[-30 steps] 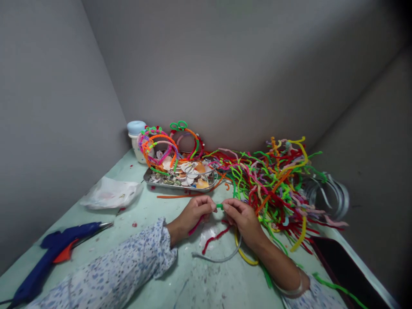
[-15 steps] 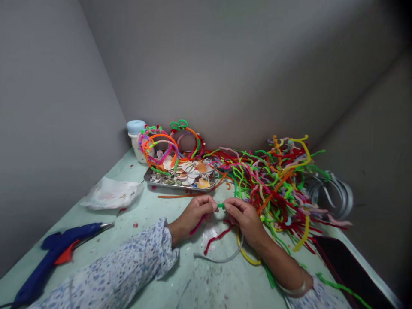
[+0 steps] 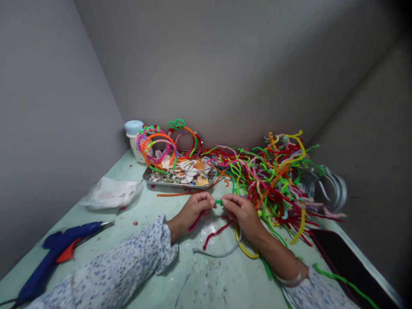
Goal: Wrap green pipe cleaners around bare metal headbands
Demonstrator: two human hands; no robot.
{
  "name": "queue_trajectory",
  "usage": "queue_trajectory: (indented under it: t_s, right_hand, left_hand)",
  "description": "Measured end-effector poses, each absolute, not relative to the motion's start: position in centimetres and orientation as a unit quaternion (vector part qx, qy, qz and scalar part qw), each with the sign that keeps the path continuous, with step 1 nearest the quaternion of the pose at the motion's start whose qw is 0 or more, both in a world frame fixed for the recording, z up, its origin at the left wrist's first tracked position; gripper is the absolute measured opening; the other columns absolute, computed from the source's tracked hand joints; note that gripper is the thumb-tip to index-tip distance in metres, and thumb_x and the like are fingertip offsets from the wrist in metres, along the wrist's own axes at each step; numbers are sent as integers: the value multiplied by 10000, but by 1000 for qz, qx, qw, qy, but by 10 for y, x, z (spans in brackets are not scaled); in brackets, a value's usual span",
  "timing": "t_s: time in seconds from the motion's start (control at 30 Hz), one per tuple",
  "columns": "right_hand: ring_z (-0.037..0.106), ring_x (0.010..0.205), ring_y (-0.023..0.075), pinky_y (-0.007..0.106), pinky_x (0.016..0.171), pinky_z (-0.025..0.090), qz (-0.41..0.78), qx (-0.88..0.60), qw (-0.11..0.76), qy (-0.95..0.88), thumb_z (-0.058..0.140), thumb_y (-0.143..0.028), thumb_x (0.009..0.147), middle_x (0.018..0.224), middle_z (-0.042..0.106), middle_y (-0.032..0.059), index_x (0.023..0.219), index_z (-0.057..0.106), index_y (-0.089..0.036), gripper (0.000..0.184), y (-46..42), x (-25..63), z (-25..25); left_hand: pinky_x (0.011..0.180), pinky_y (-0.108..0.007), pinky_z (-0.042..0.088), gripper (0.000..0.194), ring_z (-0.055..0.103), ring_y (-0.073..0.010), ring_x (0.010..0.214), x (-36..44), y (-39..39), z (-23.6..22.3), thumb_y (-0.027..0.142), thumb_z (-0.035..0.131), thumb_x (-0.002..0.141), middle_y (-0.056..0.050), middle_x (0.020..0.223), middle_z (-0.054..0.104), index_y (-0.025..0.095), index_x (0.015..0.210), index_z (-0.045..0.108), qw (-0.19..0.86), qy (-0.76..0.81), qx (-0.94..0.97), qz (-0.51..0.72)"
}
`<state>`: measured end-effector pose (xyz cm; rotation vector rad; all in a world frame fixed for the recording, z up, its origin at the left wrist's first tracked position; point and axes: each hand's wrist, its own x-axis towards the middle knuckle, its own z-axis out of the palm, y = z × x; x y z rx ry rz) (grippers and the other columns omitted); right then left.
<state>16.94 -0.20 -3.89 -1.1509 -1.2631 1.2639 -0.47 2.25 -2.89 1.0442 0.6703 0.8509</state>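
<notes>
The left hand (image 3: 193,211) and the right hand (image 3: 242,213) pinch the green pipe cleaner (image 3: 218,201) between them, close to each other, above the tabletop (image 3: 148,287). For good control, I think both pinches should be light and even, and the red pipe cleaner (image 3: 216,234) nearby should not become caught.

Blue glue gun (image 3: 59,240), white packet (image 3: 112,193), blue-lidded bottle (image 3: 133,143) behind.

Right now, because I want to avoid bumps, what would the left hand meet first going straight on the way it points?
First the short green strand it seems to be touching, then probably the right hand; one view leaves depth unclear.
</notes>
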Motion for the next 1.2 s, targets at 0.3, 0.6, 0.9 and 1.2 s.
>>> queue_trajectory:
  t_s: [0.3, 0.6, 0.9, 1.2]
  right_hand:
    - [370, 488, 90, 234, 473, 277, 528, -469, 487, -514, 653, -411, 796, 525, 450, -63, 807, 637, -168, 243, -1, 168, -38]
    - [364, 485, 87, 238, 475, 261, 527, -467, 483, -521, 639, -405, 812, 514, 449, -60, 806, 649, -167, 238, -1, 170, -40]
    - [366, 460, 78, 232, 474, 254, 583, -448, 467, -491, 668, -416, 768, 494, 467, -59, 736, 614, -164, 260, 0, 170, -35]
    - [355, 478, 76, 228, 466, 253, 558, -455, 484, -498, 660, -399, 794, 523, 443, -67, 811, 630, -165, 236, -1, 169, -37]
  left_hand:
    - [460, -211, 219, 171, 295, -54, 439, -5, 23, -30, 257, 663, 754, 65, 485, 397, 148, 667, 564, 730, 298, 479, 387]
    - [454, -215, 219, 133, 307, -60, 436, -6, 23, -31, 230, 636, 762, 65, 484, 404, 151, 681, 566, 721, 299, 492, 386]
    - [473, -216, 239, 155, 338, -66, 468, -6, 23, -30, 255, 646, 752, 55, 522, 424, 149, 677, 561, 711, 306, 504, 384]
    - [474, -225, 233, 147, 333, -72, 468, -6, 23, -31, 258, 638, 753, 57, 520, 410, 155, 684, 559, 710, 303, 506, 386]
